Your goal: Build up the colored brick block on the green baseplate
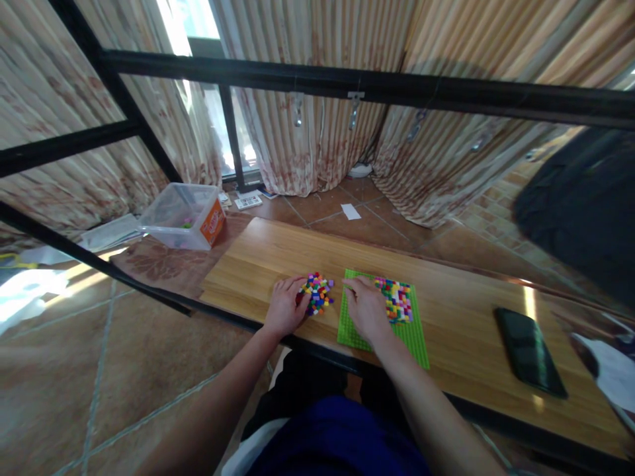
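My left hand (288, 305) rests at the left side of a pile of small coloured bricks (319, 295) on the wooden table (278, 248). Its fingers curl at the pile's edge, and I cannot tell whether a brick is between them. My right hand (366, 305) is over a green baseplate (417, 340), its fingertips pointing left towards the pile. Thumb and index finger look close together; anything held there is too small to make out. Just right of that hand, a block of multicoloured bricks (398, 301) covers part of the baseplate, and the hand hides its left part.
A black phone (530, 350) lies at the table's right. On the floor beyond the left end stands a clear plastic box (183, 215) with an orange label. A black metal rail (317, 78) crosses in front of the curtains. A dark bag-like shape (580, 198) is at right.
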`<move>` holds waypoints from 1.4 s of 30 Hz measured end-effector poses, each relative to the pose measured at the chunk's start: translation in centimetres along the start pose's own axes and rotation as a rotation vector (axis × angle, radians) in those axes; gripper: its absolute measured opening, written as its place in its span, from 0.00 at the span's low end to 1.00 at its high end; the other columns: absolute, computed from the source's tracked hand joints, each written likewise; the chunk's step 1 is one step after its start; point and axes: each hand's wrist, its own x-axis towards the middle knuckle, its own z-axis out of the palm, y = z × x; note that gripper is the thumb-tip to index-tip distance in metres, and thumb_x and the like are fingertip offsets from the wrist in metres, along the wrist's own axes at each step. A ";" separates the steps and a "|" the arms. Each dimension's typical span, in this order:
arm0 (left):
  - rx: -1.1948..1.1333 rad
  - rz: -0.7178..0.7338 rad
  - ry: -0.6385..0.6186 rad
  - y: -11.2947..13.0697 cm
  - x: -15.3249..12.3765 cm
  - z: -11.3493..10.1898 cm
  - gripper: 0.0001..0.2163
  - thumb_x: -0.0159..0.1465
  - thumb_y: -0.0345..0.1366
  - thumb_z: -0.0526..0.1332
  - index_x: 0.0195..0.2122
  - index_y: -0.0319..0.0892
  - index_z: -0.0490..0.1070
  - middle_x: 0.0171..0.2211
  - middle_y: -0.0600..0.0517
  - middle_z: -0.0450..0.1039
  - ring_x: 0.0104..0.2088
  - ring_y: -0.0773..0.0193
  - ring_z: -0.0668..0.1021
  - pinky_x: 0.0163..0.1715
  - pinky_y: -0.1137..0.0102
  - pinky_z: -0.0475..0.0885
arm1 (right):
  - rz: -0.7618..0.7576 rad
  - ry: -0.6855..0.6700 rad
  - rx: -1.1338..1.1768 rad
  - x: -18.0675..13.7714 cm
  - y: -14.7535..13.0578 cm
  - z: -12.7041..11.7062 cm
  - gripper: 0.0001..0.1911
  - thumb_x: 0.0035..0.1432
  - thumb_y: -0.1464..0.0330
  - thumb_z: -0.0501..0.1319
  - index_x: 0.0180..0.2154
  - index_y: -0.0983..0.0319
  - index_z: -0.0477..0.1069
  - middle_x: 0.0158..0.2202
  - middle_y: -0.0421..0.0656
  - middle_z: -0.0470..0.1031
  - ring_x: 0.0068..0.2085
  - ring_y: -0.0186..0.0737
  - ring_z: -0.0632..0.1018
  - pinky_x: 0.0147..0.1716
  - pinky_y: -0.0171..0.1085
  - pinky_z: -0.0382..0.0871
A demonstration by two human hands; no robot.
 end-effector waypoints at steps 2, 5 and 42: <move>0.000 0.000 -0.005 0.0 0.0 0.0 0.14 0.66 0.38 0.57 0.52 0.43 0.70 0.53 0.46 0.73 0.53 0.55 0.73 0.56 0.57 0.65 | 0.002 -0.085 -0.053 0.9 -0.3 1.2 0.14 0.63 0.73 0.51 0.39 0.61 0.76 0.38 0.46 0.76 0.41 0.41 0.75 0.45 0.38 0.67; 0.001 -0.003 -0.001 0.0 0.1 0.0 0.14 0.66 0.38 0.57 0.51 0.43 0.70 0.53 0.46 0.73 0.53 0.55 0.73 0.56 0.57 0.65 | -0.003 -0.162 -0.095 2.0 -0.3 2.6 0.13 0.62 0.74 0.53 0.38 0.61 0.76 0.37 0.46 0.75 0.40 0.41 0.74 0.45 0.37 0.65; 0.004 0.057 0.030 -0.6 0.3 0.1 0.14 0.66 0.39 0.56 0.50 0.42 0.70 0.52 0.44 0.73 0.51 0.53 0.75 0.53 0.56 0.68 | 0.293 0.320 0.176 -3.4 7.0 -4.5 0.14 0.61 0.62 0.55 0.37 0.60 0.78 0.36 0.46 0.78 0.35 0.41 0.76 0.37 0.41 0.69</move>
